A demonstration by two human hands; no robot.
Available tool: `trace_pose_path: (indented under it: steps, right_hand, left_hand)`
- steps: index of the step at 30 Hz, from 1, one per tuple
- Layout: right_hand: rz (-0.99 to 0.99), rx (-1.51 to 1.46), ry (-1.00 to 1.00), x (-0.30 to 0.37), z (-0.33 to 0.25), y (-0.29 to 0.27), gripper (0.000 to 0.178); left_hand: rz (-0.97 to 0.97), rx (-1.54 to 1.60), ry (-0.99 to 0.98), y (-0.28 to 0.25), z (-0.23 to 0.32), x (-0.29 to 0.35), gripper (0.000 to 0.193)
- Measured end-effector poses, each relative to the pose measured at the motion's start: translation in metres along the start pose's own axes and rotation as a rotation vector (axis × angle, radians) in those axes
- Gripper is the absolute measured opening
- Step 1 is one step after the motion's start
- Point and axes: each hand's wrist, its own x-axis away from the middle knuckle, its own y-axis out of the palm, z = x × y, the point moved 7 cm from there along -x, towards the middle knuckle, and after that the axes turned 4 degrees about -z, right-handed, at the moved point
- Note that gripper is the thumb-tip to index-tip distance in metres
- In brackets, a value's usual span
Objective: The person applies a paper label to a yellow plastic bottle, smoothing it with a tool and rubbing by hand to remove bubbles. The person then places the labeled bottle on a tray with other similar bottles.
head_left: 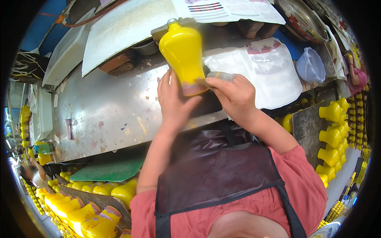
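Maroon, slick-looking apron (218, 174) material covers your front, nearest of all, with red sleeves (299, 170) either side. Past it, your left hand (174, 103) is beside the lower left of the yellow vase (180, 47), thumb spread away from the fingers and clasping nothing; whether its fingertips touch the glaze, you cannot tell from here. Your right hand (238, 95) is curled, thumb and forefinger brought together at the right of the vase's foot. A grey strip (221, 75) crosses its fingers, though whether it is worn or gripped is unclear. The vase lies between your hands over the metal bench (107, 107), foot toward you, neck pointing away beside a grey support (158, 32).

A pinkish patterned band (192, 88) circles the foot, so you seem to be at the stage of settling that band and smoothing its edge. The next move probably calls for a light turn of the vase, with even pressure so the band neither creases nor slips.

Farther off, white paper (274, 75) covers part of the bench, with a pale bucket (310, 65) beyond it.
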Motion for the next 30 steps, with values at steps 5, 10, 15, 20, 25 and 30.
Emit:
trace_pose_path:
  steps: [5,10,15,20,25,30]
  right_hand:
    - [-0.069,0.008,-0.382,-0.002,-0.038,0.001,0.031]
    - [-0.061,0.162,-0.369,-0.013,-0.047,0.006,0.023]
    - [-0.197,-0.086,-0.191,-0.024,-0.020,0.009,0.024]
    - [0.011,-0.379,0.471,-0.013,0.049,0.008,0.025]
    - [0.011,-0.351,0.342,-0.018,0.048,0.024,0.028]
    - [0.118,-0.480,0.198,-0.028,0.043,0.013,0.033]
  left_hand:
    - [-0.011,0.785,-0.156,-0.008,-0.009,-0.029,0.085]
    - [-0.011,0.544,-0.263,-0.003,-0.008,-0.073,0.086]
    - [0.026,0.964,-0.317,0.006,-0.005,-0.074,0.091]
    - [0.032,1.142,-0.375,0.015,-0.019,-0.073,0.084]
    - [0.023,1.150,-0.398,0.022,-0.033,-0.071,0.059]
    - [0.046,1.145,-0.457,0.024,-0.036,-0.068,0.051]
